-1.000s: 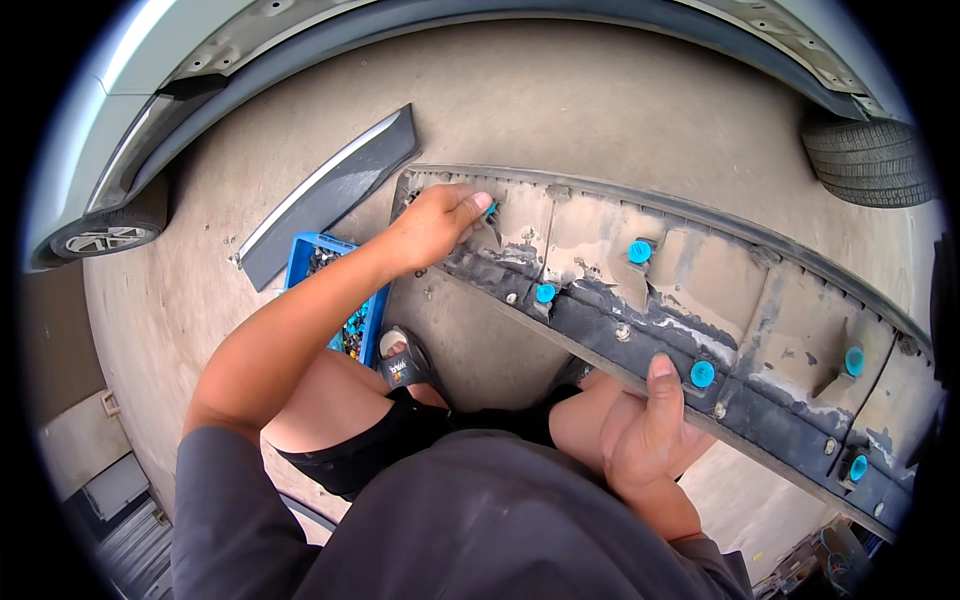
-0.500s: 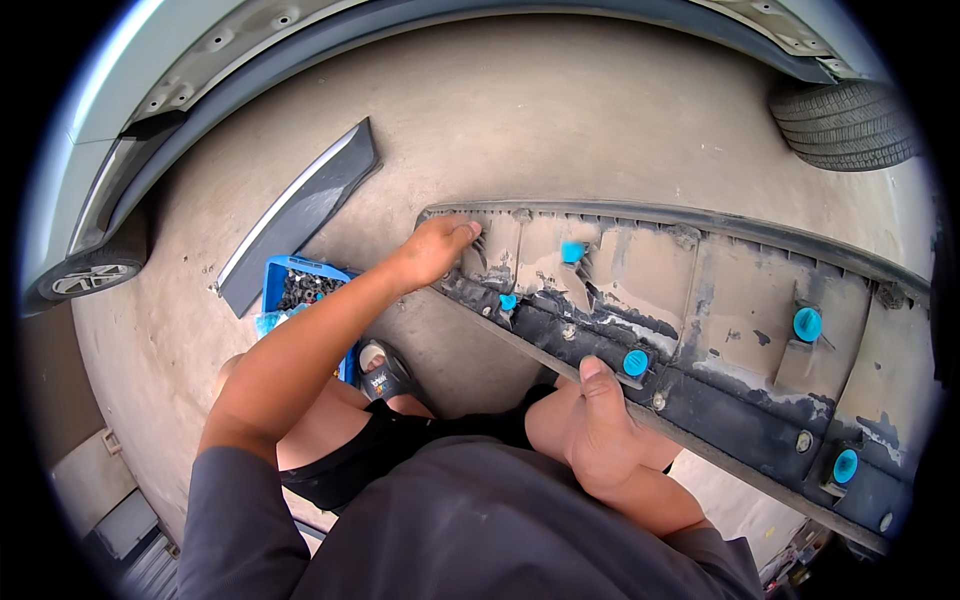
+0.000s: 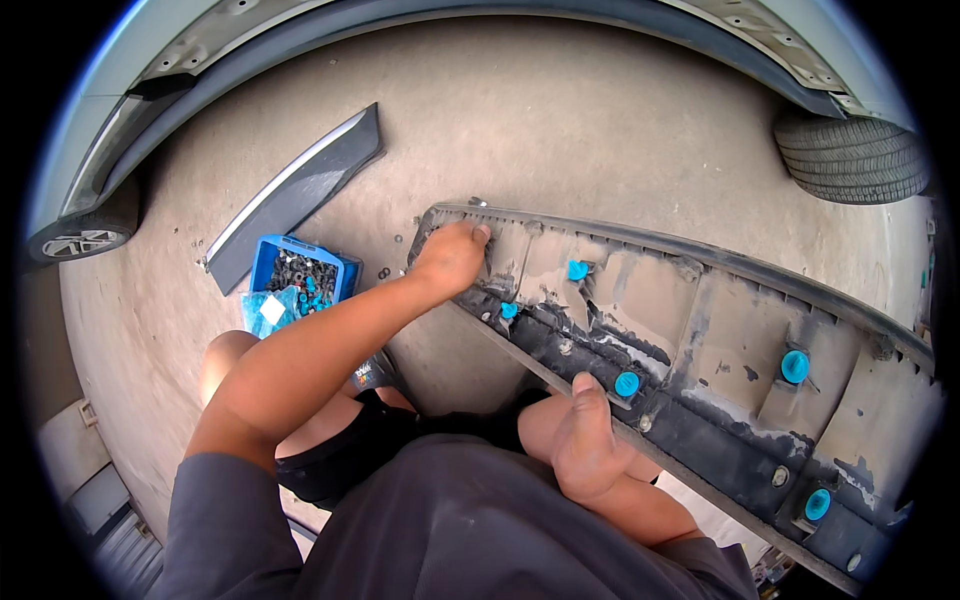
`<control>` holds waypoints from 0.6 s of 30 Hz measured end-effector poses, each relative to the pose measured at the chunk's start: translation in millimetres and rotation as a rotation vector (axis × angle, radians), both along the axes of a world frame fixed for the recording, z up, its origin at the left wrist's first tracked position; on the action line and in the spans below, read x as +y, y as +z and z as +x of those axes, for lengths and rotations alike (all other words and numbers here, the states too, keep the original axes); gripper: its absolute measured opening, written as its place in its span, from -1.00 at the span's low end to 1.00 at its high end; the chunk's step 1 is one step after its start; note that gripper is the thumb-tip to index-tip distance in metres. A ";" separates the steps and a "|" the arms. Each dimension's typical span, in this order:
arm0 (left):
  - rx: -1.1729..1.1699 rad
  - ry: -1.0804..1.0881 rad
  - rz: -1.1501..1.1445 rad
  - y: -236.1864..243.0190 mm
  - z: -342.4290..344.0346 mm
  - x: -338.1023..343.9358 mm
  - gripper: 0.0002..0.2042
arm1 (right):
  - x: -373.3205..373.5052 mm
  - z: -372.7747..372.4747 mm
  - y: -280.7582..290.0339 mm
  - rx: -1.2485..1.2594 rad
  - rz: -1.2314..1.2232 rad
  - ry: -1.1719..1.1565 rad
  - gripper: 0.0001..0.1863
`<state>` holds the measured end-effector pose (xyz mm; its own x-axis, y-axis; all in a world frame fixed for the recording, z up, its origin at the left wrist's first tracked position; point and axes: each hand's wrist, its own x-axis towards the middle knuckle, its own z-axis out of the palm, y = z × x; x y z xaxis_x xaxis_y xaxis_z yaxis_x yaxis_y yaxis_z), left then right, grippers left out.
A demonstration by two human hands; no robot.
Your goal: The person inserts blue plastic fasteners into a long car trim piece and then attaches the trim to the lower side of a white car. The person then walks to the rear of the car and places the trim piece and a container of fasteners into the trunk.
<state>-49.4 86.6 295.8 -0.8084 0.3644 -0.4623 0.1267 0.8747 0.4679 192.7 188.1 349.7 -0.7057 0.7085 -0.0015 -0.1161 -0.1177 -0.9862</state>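
Observation:
A long, dirty dark plastic panel (image 3: 720, 330) lies diagonally across my view, underside up, with several turquoise clips (image 3: 794, 366) along it. At its narrow left end, my left hand (image 3: 455, 255) has its fingers closed over a mounting spot; what the fingertips pinch is hidden. My right hand (image 3: 590, 440) grips the near edge, thumb on top, just left of a round turquoise clip (image 3: 627, 383).
A blue crate (image 3: 345, 275) of black and turquoise clips, with a clear bag (image 3: 260, 310), stands left of my legs. Beyond it lies a grey trim piece (image 3: 290, 200). A car (image 3: 490, 22) with a tyre (image 3: 850, 155) arches across the top.
The panel and both hands have shifted down and slightly left. The turquoise clip that showed by my left thumb is now hidden. More of the crate shows.

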 end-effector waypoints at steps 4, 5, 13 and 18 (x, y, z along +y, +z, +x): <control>-0.015 0.013 0.017 0.6 0.0 0.6 -0.57 | 2.3 -1.2 -0.5 0.009 0.016 0.004 -0.62; -0.047 0.037 0.035 -2.6 -1.5 0.8 -0.57 | 3.5 -3.2 -0.5 0.061 -0.106 0.023 -0.62; -0.215 0.148 0.009 8.1 -9.6 10.6 -0.60 | 1.0 -19.9 5.2 0.130 -0.212 -0.077 -0.65; -0.572 0.088 0.077 10.4 -42.3 -23.3 -0.66 | -6.0 -22.2 14.9 0.126 -0.258 -0.049 -0.55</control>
